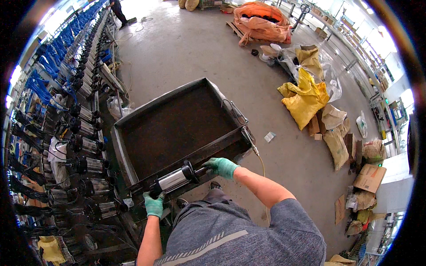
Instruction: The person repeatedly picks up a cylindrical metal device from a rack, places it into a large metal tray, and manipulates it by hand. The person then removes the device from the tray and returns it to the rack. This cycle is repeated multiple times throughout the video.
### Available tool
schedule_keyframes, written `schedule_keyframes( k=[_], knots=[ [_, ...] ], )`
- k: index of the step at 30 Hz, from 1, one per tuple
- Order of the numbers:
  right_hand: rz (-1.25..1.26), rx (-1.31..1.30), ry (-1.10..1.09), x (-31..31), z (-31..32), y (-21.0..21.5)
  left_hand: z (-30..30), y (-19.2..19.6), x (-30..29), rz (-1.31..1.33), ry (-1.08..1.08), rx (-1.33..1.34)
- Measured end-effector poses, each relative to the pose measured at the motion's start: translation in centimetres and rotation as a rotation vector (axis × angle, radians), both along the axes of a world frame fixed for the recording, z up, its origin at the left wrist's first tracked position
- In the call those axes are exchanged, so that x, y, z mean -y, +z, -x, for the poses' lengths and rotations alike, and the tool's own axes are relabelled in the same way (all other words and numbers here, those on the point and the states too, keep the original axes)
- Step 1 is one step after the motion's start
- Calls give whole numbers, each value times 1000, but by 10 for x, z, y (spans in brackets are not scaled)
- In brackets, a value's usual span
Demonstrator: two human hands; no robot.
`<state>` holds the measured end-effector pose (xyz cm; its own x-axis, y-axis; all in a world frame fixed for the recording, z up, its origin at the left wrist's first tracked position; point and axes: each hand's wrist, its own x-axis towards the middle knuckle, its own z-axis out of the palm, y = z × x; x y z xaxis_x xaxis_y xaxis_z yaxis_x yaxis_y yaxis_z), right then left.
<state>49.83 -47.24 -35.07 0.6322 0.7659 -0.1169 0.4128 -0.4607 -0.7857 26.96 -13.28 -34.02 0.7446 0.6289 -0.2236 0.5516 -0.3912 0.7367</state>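
Note:
A cylindrical motor (173, 181) with a shiny silver body and black ends lies slantwise along the near edge of a large dark metal tray (177, 119). My left hand (154, 205), in a green glove, closes round its black lower-left end. At the other end, beyond a wide black flange, a thin dark shaft-like part reaches into my gloved right hand (222, 167), whose fingers are bent round it. That hand partly hides the shaft's tip. Near the tray's right corner a metal air-gun-like tool (249, 139) hangs on a thin yellowish hose.
Rows of similar silver-and-black motors (92, 166) with blue cables line the left side. Yellow sacks (306, 99), a cardboard box (369, 177) and a large orange bag (262, 22) stand on the right-hand floor. Another person (119, 13) is at the far left.

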Motion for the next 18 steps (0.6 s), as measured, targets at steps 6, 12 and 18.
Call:
schedule_keyframes(
  k=[6, 12, 18],
  knots=[
    [109, -764, -367, -24, -8, -16, 2, -15, -5, -3, 6, 19],
    [168, 119, -56, -14, 22, 30, 1, 9, 4, 23, 26, -1],
    [437, 212, 144, -19, 2, 34, -4, 19, 12, -9, 22, -15]
  ],
)
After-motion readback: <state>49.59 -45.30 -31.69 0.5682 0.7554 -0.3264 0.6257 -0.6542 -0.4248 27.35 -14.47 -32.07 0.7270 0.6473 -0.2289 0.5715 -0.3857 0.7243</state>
